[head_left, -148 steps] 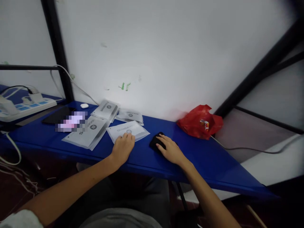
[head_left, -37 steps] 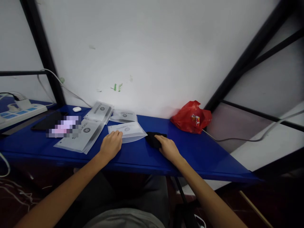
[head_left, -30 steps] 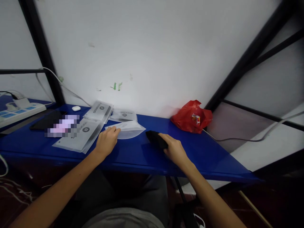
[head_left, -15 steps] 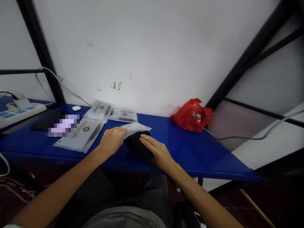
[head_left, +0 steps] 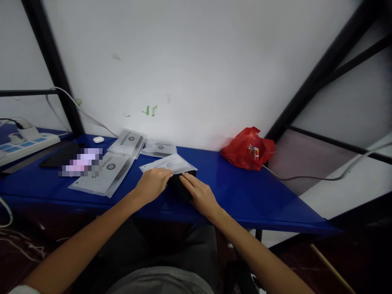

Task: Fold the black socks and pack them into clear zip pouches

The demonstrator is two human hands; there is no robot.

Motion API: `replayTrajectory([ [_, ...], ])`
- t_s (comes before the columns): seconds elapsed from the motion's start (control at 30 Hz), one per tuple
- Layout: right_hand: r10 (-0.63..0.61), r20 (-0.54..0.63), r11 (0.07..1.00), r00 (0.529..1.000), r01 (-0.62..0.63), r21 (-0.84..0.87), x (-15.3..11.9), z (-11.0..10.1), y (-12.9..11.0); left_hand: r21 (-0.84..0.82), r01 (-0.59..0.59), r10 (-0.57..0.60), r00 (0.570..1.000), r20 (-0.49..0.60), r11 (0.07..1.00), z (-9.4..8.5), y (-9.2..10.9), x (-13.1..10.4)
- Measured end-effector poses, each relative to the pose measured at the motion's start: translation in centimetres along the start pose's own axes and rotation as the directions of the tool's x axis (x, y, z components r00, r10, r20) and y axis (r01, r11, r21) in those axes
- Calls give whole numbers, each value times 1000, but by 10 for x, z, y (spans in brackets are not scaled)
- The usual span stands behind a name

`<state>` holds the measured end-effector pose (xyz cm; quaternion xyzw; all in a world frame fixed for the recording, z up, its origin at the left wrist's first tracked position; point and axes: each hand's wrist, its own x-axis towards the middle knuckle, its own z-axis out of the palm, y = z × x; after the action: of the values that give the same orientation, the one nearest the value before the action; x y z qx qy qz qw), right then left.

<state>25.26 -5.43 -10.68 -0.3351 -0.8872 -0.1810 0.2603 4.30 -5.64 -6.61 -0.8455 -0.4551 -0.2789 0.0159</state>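
A frosted plastic bag [head_left: 173, 162] with grey print lies at the middle of the blue table, its near edge over a dark black item [head_left: 180, 188] that looks like folded cloth. My left hand [head_left: 153, 184] pinches that near edge beside the black item. Across from it, my right hand [head_left: 202, 198] grips the black item by its right side, fingers lying on top. Its lower side and how far it reaches into the bag are hidden.
More printed frosted bags [head_left: 112, 173] lie to the left and against the wall. A red plastic bag [head_left: 246, 151] stands at the back right. On the left are a white case [head_left: 98, 139], a flat black object [head_left: 58, 157], a pixelated patch and a power strip [head_left: 30, 145].
The frosted bag now lies flatter, spread leftward with its print showing, and covers the black item's far edge. My left hand has shifted right, closer to my right hand.
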Motion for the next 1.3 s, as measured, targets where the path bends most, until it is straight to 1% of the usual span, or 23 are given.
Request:
replayTrajectory([
  [0.1,-76,11,997,997,76,-23,5,2,-1,-83,-33,31,999,-23,996,0,0,1],
  [0.23,-85,12,996,996,85,-19,12,7,1,-126,-64,61,998,-31,990,0,1,2],
  [0.33,-17,8,999,1000,17,-39,14,12,5,-50,-49,48,998,-32,998,-1,1,1],
  [0.4,44,-4,997,999,-44,-57,14,13,6,67,-16,18,1000,-22,998,-3,1,-1],
  [0.43,54,-8,997,999,-54,-63,14,14,5,128,-5,6,1000,-12,992,-5,2,-1],
  [0.47,44,-13,997,999,-45,-67,14,14,5,178,-4,3,1000,1,984,-6,3,-2],
  [0.53,-27,-26,997,999,25,-71,17,14,2,228,-36,30,999,32,973,-7,6,-2],
  [0.63,-141,-28,989,990,139,-58,24,16,1,204,-106,98,994,52,973,-7,10,0],
  [0.73,-168,-12,985,986,167,-31,32,22,4,146,-159,156,987,31,976,-5,11,1],
  [0.8,-145,4,989,989,145,-7,36,26,8,121,-169,168,986,11,978,-3,9,0],
  [0.83,-116,11,993,993,116,4,37,27,10,125,-153,154,988,0,980,-3,8,-1],
  [0.93,9,2,1000,1000,-9,29,38,26,11,212,-34,41,999,-29,977,-3,4,-4],
  [1.0,52,-19,998,998,-51,35,37,24,9,268,15,-7,1000,-30,963,-5,2,-5],
  [1.07,16,-15,999,1000,-16,33,36,26,7,275,-14,15,1000,-1,961,-5,1,-4],
  [1.2,-111,76,993,991,107,58,40,40,7,239,-134,124,991,56,962,-3,7,-2],
  [1.3,-110,110,990,988,100,94,50,53,9,237,-188,174,982,79,953,-1,14,-1],
])
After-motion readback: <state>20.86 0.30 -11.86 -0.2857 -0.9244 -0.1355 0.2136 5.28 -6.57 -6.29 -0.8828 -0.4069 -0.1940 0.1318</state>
